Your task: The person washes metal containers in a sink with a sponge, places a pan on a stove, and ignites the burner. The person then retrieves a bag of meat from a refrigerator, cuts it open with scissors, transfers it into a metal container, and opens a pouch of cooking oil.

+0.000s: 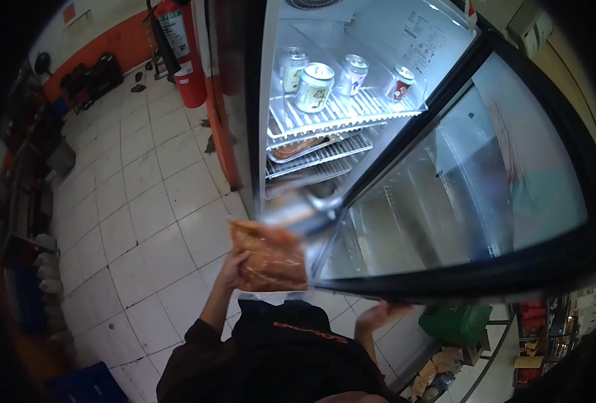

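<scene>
Four drink cans (315,86) stand on the top wire shelf (341,115) of the open fridge, and a tray of something reddish (298,148) lies on the shelf below. Its glass door (459,195) is swung wide toward the person. Their left hand (234,265) is closed around the lower left edge of a clear bag of orange-red food (269,254), holding it up just outside the cabinet, at the lower front corner of the opening and touching no shelf. Their right hand (378,312) is raised under the bottom edge of the door; whether its grip is closed on that edge or only resting there I cannot tell. Judging from this, the door is already open and the bag is in hand, but it lies on no shelf yet. A red fire extinguisher (180,47) stands on the tiled floor (143,201) beside the fridge.
</scene>
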Demonstrator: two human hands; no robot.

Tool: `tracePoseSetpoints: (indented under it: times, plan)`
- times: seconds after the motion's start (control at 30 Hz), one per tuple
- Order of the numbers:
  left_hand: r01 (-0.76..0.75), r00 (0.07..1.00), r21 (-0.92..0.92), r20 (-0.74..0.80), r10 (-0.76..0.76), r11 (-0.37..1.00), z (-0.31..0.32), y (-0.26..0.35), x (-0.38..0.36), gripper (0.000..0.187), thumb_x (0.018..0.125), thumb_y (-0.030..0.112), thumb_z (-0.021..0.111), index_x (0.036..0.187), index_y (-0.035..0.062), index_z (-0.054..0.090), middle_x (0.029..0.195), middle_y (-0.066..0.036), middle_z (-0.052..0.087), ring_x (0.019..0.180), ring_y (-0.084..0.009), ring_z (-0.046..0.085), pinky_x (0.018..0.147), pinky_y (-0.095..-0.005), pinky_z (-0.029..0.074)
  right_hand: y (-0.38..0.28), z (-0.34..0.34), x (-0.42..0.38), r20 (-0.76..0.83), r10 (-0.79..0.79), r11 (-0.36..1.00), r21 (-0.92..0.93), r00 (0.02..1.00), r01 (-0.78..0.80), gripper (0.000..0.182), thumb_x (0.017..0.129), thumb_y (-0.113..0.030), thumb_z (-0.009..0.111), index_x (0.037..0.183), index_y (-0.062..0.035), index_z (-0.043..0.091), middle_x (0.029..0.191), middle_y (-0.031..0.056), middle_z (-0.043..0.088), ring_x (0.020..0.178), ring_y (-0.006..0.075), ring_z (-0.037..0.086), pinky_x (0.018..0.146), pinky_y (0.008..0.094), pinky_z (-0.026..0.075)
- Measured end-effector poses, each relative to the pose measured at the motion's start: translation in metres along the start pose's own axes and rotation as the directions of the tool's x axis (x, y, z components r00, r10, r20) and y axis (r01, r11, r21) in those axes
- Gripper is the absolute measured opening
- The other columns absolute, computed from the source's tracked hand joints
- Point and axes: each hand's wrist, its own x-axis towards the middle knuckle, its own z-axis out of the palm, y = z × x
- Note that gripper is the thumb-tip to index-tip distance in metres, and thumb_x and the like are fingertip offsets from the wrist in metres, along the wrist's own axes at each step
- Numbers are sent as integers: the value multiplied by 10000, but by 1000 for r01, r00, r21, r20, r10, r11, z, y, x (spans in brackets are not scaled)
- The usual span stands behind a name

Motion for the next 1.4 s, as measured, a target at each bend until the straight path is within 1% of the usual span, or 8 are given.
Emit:
tracePoseSetpoints:
  times: [0.2,0.4,0.73,0.97,1.03,1.13,1.23,1.4]
  plan:
    - [-20,984,12,-175,22,1000,-60,48,-72,375,814,116,514,1142,-24,395,1077,-137,524,935,-212,561,789,-317,484,-39,51,5,765,86,995,-39,638,-88,543,750,-123,548,1231,-4,326,1268,151,338,1182,257,332,963,390,275]
    - [232,973,197,-44,-228,952,54,4,-43,366,810,145,539,1117,-16,425,961,-84,568,858,-169,577,718,-308,504,-1,42,22,858,361,870,-169,365,-463,599,689,-233,685,1194,-44,425,1218,129,445,1143,250,408,935,372,321]
    - [358,765,490,334,-550,795,333,-276,147,331,810,106,536,1105,-16,447,1025,-79,552,896,-153,560,784,-284,458,156,-185,260,424,327,918,-354,845,-178,196,722,-113,629,893,-26,590,757,104,587,681,227,580,624,292,455]
    - [367,499,630,488,-716,685,560,-470,222,367,826,90,504,1164,-16,408,1085,-72,516,1001,-163,507,864,-294,408,295,-390,423,271,621,783,-275,736,-559,274,826,-265,526,881,-7,601,691,96,613,590,171,543,579,278,435]
    - [409,516,617,451,-728,673,618,-530,250,353,829,93,501,1153,-16,414,1082,-69,518,1004,-160,504,867,-292,405,323,-433,486,183,723,691,-225,667,-687,246,828,-225,494,954,-45,605,941,153,601,836,242,574,769,288,423]
    - [294,524,679,474,-708,672,705,-607,296,318,839,107,499,1124,-15,434,1043,-54,538,960,-157,524,835,-292,424,373,-504,577,284,511,805,-488,812,-336,308,828,-309,522,873,-16,604,753,105,621,662,168,581,624,285,449]
    - [283,351,687,575,-739,669,808,-699,340,303,835,140,522,1097,0,462,996,-41,558,904,-147,542,785,-275,441,381,-547,668,196,373,690,-713,907,-129,290,798,-327,552,817,-42,604,717,114,605,658,225,586,596,321,445]
    - [-453,-169,555,715,-679,698,1012,-839,381,307,796,188,586,1036,10,513,910,-65,587,855,-120,542,763,-279,436,453,-680,769,39,149,587,-808,988,-57,228,728,-272,614,676,-60,552,604,98,531,539,273,520,490,347,402]
